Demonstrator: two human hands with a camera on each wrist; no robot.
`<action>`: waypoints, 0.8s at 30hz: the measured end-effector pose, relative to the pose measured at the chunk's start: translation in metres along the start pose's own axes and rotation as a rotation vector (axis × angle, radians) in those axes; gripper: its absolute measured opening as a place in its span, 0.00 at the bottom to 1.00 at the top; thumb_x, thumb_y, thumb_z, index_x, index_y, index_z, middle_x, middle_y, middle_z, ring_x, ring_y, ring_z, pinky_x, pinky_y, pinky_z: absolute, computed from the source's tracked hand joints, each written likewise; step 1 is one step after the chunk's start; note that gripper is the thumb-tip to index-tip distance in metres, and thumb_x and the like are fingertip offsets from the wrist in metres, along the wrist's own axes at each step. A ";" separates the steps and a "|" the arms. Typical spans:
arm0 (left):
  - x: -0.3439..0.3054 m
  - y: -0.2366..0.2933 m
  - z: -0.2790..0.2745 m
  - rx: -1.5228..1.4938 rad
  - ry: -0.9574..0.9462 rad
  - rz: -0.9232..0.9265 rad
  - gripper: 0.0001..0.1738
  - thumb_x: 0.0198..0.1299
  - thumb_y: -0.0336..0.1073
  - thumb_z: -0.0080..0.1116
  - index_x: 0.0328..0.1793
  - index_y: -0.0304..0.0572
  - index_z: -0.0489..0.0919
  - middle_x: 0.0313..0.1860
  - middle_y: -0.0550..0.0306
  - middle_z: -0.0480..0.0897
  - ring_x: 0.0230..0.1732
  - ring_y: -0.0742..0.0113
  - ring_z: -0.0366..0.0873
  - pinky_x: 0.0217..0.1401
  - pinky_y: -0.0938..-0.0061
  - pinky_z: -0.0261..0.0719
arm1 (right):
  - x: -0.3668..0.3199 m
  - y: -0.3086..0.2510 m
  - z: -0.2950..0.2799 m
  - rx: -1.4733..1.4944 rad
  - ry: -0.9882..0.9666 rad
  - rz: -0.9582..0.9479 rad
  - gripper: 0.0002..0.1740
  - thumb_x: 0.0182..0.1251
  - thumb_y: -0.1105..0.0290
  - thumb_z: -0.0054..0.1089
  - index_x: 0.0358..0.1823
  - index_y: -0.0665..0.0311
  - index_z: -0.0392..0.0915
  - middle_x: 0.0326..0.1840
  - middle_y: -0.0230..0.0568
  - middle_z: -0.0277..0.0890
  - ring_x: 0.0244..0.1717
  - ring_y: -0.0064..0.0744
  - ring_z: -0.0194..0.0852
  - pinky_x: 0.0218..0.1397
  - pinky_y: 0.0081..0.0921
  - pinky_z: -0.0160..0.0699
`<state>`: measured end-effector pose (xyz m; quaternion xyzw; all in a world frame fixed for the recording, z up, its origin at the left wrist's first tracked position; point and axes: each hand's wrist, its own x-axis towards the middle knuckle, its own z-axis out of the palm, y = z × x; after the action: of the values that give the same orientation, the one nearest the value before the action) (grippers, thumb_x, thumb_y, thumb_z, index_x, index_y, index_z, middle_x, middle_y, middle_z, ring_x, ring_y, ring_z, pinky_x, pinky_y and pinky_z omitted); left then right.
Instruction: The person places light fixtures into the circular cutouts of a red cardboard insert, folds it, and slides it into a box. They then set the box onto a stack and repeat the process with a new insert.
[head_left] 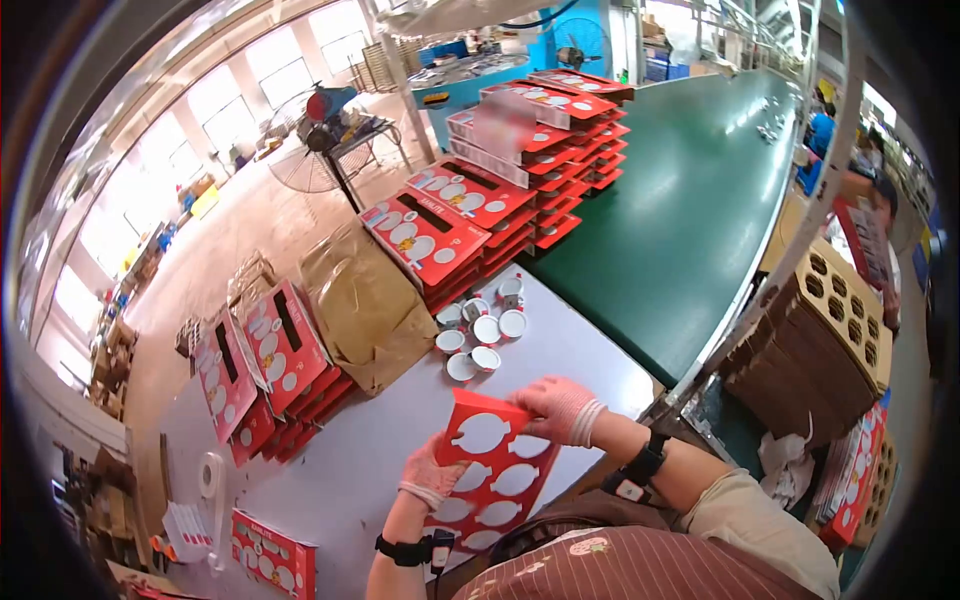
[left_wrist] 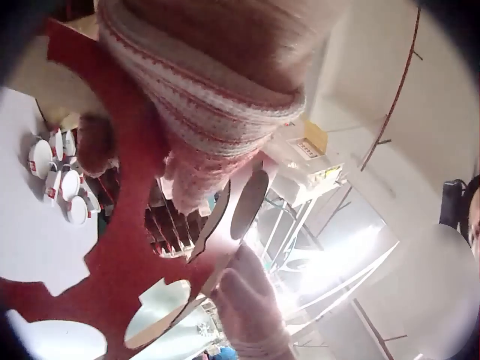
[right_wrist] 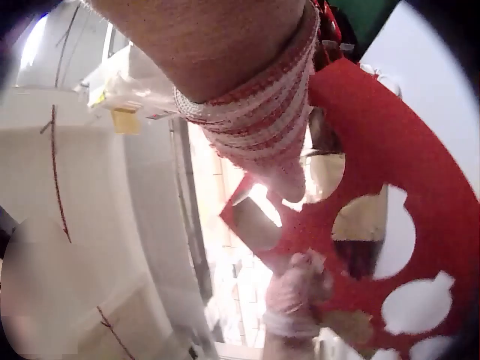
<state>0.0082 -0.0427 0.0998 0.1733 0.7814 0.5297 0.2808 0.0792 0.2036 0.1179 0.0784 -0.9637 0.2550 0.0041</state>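
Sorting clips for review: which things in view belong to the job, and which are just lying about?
Likely in the job:
red cutout sheet, held by left hand and right hand
white-topped pieces on the table
stacked red cartons

Likely just lying about:
standing fan
crumpled white material

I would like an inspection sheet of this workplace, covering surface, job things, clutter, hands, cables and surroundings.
Surface: white table, partly covered by stacked red boxes.
Job's things: red card with round holes, held up at the near edge; small white-topped pots grouped loosely beyond it.
Clutter: crumpled brown paper between box stacks; a separate red box near the person's left.
Hands: left hand and right hand, both gloved, grip the card.
Cables: a dark curved line above, perhaps a cable; otherwise nothing seen.
Surroundings: green belt beyond the table; fan at left; stacked brown cardboard at right.
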 end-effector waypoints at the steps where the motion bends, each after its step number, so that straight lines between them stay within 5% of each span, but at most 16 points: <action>1: 0.002 0.000 -0.007 -0.730 -0.052 -0.281 0.32 0.44 0.35 0.65 0.56 0.33 0.67 0.54 0.50 0.72 0.54 0.62 0.71 0.56 0.73 0.70 | 0.004 -0.001 0.006 0.076 -0.006 -0.016 0.21 0.53 0.52 0.59 0.46 0.53 0.73 0.35 0.37 0.74 0.42 0.41 0.71 0.46 0.34 0.70; 2: -0.001 0.001 -0.010 -0.744 -0.039 -0.286 0.32 0.44 0.35 0.65 0.56 0.33 0.67 0.54 0.50 0.72 0.54 0.62 0.71 0.56 0.73 0.70 | 0.009 0.002 0.015 0.110 -0.043 -0.050 0.20 0.53 0.53 0.59 0.45 0.53 0.74 0.34 0.38 0.74 0.41 0.42 0.71 0.46 0.35 0.70; 4: -0.006 0.014 -0.017 0.420 -0.032 -0.031 0.33 0.45 0.39 0.66 0.57 0.34 0.66 0.54 0.50 0.72 0.55 0.56 0.70 0.59 0.71 0.67 | 0.017 0.007 0.031 0.060 -0.094 -0.033 0.19 0.53 0.53 0.59 0.44 0.54 0.74 0.34 0.38 0.75 0.41 0.43 0.71 0.45 0.36 0.70; 8: 0.020 -0.027 -0.015 -0.249 -0.043 -0.006 0.42 0.40 0.45 0.70 0.61 0.33 0.64 0.52 0.46 0.75 0.54 0.58 0.72 0.58 0.69 0.68 | 0.033 0.028 0.044 0.207 -0.313 -0.015 0.22 0.52 0.53 0.60 0.46 0.55 0.73 0.39 0.42 0.75 0.42 0.46 0.72 0.46 0.36 0.71; 9: 0.030 -0.033 -0.015 -0.080 -0.031 -0.126 0.44 0.40 0.51 0.68 0.61 0.33 0.65 0.50 0.45 0.76 0.51 0.57 0.74 0.56 0.69 0.70 | 0.040 0.034 0.037 0.293 -0.472 0.024 0.27 0.51 0.53 0.61 0.51 0.57 0.72 0.44 0.45 0.75 0.47 0.45 0.72 0.50 0.34 0.71; 12: 0.062 -0.090 -0.002 0.242 0.042 -0.139 0.40 0.43 0.56 0.64 0.55 0.33 0.70 0.45 0.46 0.78 0.45 0.57 0.76 0.52 0.71 0.72 | 0.077 0.111 0.061 0.615 -0.454 0.069 0.28 0.52 0.58 0.62 0.54 0.59 0.70 0.48 0.47 0.74 0.49 0.39 0.72 0.53 0.31 0.70; 13: 0.072 -0.111 0.004 0.199 0.067 -0.202 0.37 0.43 0.58 0.62 0.53 0.35 0.72 0.43 0.44 0.79 0.43 0.55 0.77 0.51 0.71 0.73 | 0.096 0.138 0.058 0.527 -0.377 0.123 0.29 0.51 0.56 0.61 0.54 0.60 0.71 0.50 0.48 0.73 0.50 0.42 0.72 0.54 0.31 0.70; 18: 0.100 -0.055 0.023 0.157 -0.024 -0.405 0.38 0.41 0.59 0.62 0.55 0.41 0.72 0.45 0.44 0.79 0.48 0.51 0.76 0.53 0.67 0.71 | 0.197 0.238 0.003 0.203 -0.085 0.422 0.28 0.50 0.57 0.60 0.53 0.58 0.72 0.51 0.49 0.72 0.52 0.47 0.71 0.54 0.33 0.70; 20: 0.108 -0.078 0.033 0.389 0.047 -0.370 0.39 0.41 0.60 0.61 0.56 0.41 0.72 0.47 0.44 0.78 0.50 0.50 0.75 0.54 0.65 0.71 | 0.228 0.260 -0.001 0.097 0.009 0.426 0.28 0.50 0.60 0.62 0.54 0.58 0.71 0.52 0.48 0.71 0.52 0.46 0.70 0.54 0.32 0.70; 24: 0.116 -0.088 0.046 0.343 -0.026 -0.537 0.42 0.41 0.61 0.61 0.59 0.42 0.70 0.49 0.44 0.77 0.52 0.49 0.74 0.56 0.64 0.69 | 0.278 0.289 0.014 0.023 -0.059 0.533 0.31 0.46 0.56 0.64 0.55 0.55 0.71 0.53 0.43 0.71 0.54 0.44 0.70 0.55 0.31 0.70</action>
<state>-0.0520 0.0233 -0.0241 0.0124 0.8734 0.2949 0.3873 -0.2387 0.4033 -0.0227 -0.1707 -0.9471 0.2557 -0.0923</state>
